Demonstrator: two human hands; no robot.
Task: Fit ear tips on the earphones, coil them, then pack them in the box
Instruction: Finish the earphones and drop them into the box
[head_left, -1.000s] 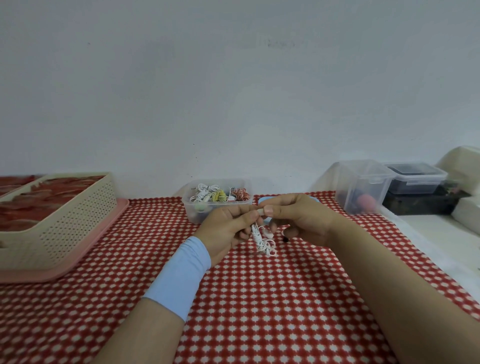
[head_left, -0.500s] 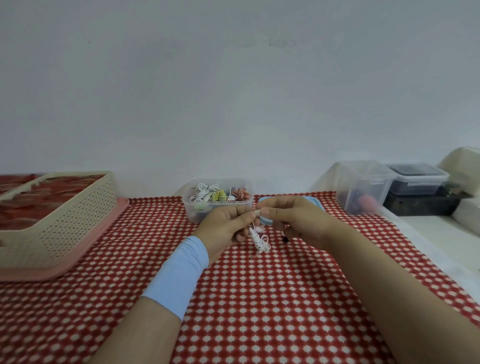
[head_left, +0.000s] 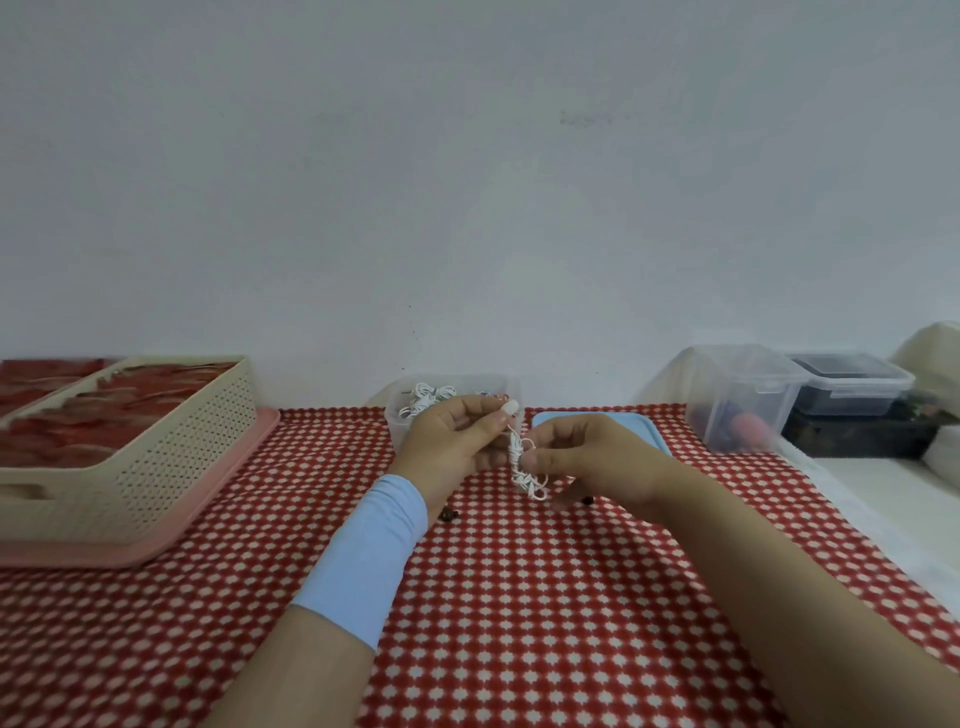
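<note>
A tangled white earphone cable (head_left: 524, 470) hangs between my hands above the red checked cloth. My left hand (head_left: 452, 441) pinches its upper end, where a white earbud (head_left: 511, 406) shows at my fingertips. My right hand (head_left: 587, 460) pinches the cable lower down, at its middle. Behind my left hand stands a clear plastic box (head_left: 506, 387) with several coiled earphones (head_left: 428, 395) in it. Its blue lid (head_left: 623, 423) lies flat behind my right hand. Small dark ear tips lie on the cloth (head_left: 448, 515) and under my right hand (head_left: 588, 500).
A cream perforated basket (head_left: 156, 467) on a pink tray (head_left: 218, 504) fills the left side. At the right stand a clear tub (head_left: 743, 400) and a lidded dark container (head_left: 852, 384). A white surface (head_left: 883, 488) borders the cloth on the right.
My hands have drawn apart: the right hand slid down the cable while the left kept the earbud end up. The blue lid now shows behind my right hand.
</note>
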